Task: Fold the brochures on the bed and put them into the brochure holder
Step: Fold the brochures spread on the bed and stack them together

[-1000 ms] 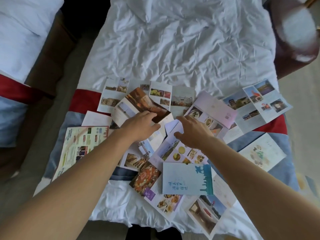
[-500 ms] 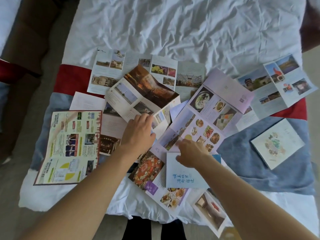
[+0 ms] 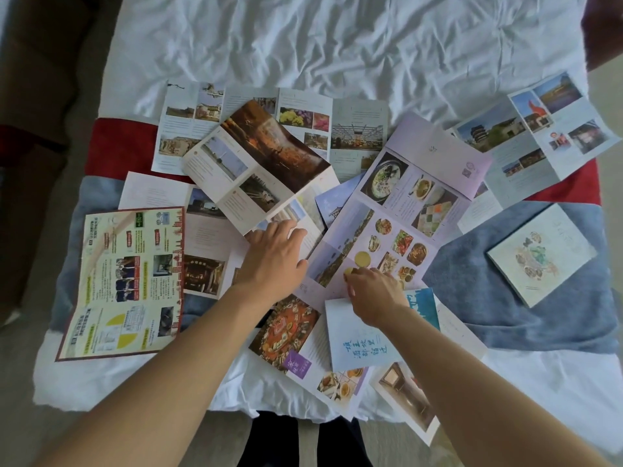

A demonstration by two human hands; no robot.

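L hand (image 3: 274,256) lies flat, fingers relaxed, pinning the brochures (image 3: 259,163) spread across the bed (image 3: 337,45), prob so the pile stays put while R hand (image 3: 374,294) pinches the edge of the lilac food brochure (image 3: 397,237). Vs 0.5 s ago R hand sits a bit higher on it; no brochure holder in view.

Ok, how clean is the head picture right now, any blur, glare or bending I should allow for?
Head view: soft, even daylight with no hard glare on the brochures; the handwriting on the blue-and-white leaflet shows but fine print is too soft to read; wide-angle bending curves the bed edges and stretches the forearms; both hands look fairly sharp.
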